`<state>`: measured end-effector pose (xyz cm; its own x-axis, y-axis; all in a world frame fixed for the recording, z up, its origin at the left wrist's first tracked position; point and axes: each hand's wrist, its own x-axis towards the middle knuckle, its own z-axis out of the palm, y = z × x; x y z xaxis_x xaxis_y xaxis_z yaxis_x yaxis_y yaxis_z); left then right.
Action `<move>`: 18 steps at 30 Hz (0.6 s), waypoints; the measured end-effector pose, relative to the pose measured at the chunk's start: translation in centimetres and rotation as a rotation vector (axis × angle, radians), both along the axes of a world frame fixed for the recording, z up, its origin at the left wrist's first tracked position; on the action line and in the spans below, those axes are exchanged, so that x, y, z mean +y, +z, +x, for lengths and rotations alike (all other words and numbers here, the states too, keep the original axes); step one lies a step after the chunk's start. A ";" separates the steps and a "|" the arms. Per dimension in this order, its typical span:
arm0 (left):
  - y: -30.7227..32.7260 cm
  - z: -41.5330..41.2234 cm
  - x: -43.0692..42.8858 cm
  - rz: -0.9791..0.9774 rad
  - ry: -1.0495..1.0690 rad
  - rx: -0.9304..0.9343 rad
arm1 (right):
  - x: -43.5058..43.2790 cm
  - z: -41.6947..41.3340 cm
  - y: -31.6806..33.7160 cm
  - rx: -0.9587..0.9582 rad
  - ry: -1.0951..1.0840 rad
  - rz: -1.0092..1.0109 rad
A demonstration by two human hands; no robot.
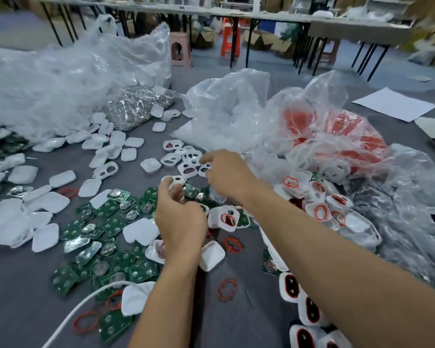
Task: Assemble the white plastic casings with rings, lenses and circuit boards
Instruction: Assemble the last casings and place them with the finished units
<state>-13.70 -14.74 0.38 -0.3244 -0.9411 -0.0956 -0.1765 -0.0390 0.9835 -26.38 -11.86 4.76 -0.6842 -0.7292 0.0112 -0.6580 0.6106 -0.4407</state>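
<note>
Casing fronts [166,156] with two openings lie scattered just beyond your fingertips. One white casing [176,180] sits at the tips of your left hand [180,218], whose fingers curl round it in a loose pinch. Your right hand [226,178] hovers just beside it, forefinger stretched toward the loose pile; whether its curled fingers hold anything, I cannot tell. You seem to be fetching the next part, so hold the pinched casing steady and lift one piece cleanly rather than raking the heap. Circuit boards [111,222] lie left of and beneath your left hand. Red rings [232,244] lie between your forearms, and ringed casings [319,212] just right of your right forearm.
</note>
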 end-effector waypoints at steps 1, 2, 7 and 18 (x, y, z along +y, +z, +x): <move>-0.1 0.0 0.1 -0.005 -0.012 -0.003 | -0.5 -0.1 -0.4 0.070 0.018 0.048; 0.0 0.0 0.1 -0.015 -0.015 -0.002 | -1.0 -0.3 -0.8 0.148 0.016 0.085; 0.4 0.2 0.3 -0.017 0.003 0.039 | -1.5 -0.8 -1.6 0.306 -0.041 0.135; 1.6 0.7 1.2 -0.115 -0.021 0.122 | 3.4 -0.4 -0.1 0.439 -0.217 -0.267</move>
